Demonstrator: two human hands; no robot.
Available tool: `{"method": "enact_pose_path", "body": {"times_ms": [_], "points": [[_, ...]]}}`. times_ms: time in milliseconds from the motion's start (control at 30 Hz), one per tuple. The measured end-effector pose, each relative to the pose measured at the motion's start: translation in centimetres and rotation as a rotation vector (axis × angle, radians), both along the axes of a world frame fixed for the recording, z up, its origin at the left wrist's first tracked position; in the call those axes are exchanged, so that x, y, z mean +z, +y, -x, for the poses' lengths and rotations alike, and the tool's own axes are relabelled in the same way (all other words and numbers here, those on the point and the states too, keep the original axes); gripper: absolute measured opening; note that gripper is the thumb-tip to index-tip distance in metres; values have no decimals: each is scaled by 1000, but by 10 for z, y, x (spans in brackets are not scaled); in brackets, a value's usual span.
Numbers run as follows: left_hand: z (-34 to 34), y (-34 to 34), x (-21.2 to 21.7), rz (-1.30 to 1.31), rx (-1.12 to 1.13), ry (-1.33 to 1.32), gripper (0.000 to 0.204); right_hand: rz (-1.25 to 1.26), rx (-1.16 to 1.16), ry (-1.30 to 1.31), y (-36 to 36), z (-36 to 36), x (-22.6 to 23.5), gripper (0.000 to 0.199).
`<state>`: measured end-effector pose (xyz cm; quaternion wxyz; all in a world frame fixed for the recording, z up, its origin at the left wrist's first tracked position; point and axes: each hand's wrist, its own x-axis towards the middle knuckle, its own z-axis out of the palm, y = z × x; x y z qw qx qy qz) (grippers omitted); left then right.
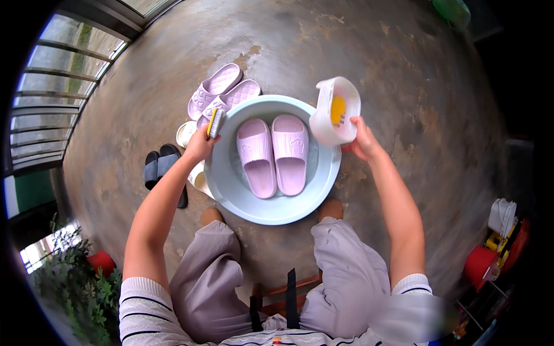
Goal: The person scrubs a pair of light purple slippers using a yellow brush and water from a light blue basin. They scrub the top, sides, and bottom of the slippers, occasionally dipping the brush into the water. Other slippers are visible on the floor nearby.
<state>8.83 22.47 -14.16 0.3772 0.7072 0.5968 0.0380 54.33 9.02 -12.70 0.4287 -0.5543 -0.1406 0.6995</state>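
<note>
My left hand point(199, 145), at the basin's left rim, is closed around a small scrub brush point(215, 123) with a yellow back and white bristles. Off the right rim, my right hand point(365, 142) grips a white plastic container point(329, 124), tilted, with a yellow patch showing in it; whether that is contents or marking I cannot tell. Between my hands stands a round light blue basin point(271, 218). Inside it lie two lilac slide slippers, a left one point(261, 177) and a right one point(291, 173), side by side, soles down. What liquid the basin holds is hard to make out.
Beyond the basin's left rim lies another lilac pair point(222, 81). White shoes point(186, 134) and dark slides point(168, 157) rest to the left. A plant point(78, 288) and a red pot point(101, 263) stand lower left. Red and yellow items point(482, 265) are at right.
</note>
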Motion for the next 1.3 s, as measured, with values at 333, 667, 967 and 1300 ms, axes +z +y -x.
{"method": "enact_pose_path", "body": {"times_ms": [333, 667, 967, 1300], "points": [[-35, -29, 57, -474, -140, 66, 53, 163, -218, -768, -17, -75, -97, 54], [-80, -131, 50, 723, 275, -529, 27, 268, 146, -1157, -92, -74, -157, 51], [-124, -145, 35, 825, 371, -717, 34, -484, -252, -1144, -64, 20, 22, 22], [-160, -139, 42, 727, 291, -865, 50, -266, 335, -519, -40, 97, 61, 60]]}}
